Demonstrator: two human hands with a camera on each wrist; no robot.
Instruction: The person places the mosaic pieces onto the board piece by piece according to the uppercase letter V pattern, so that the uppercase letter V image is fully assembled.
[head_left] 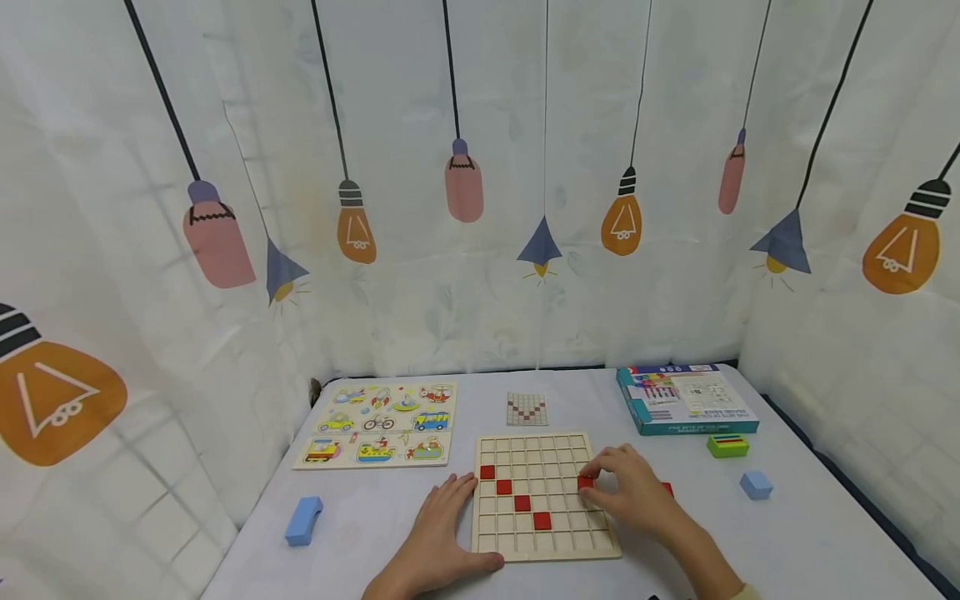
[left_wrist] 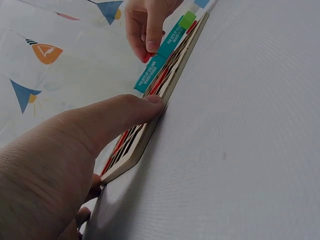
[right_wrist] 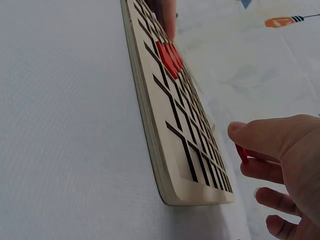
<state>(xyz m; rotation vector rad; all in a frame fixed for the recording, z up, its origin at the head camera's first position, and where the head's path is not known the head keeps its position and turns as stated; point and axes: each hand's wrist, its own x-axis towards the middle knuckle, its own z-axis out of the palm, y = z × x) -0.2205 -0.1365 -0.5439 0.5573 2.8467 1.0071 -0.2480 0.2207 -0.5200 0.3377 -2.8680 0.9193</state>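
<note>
At the lower centre of the head view, a wooden grid board [head_left: 555,502] lies on the white surface [head_left: 360,517]. The right hand [head_left: 628,490] has its grip pinching a red tile [head_left: 585,482] over the board's right part; the left hand [head_left: 438,533], grip spread, touches the board's left edge and lower-left corner. Four red tiles [head_left: 522,503] form a diagonal in its cells.

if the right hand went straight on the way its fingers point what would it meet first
Probably the grid board, with the pinched red tile likely touching first; the right hand's height above it is hard to judge.
</note>
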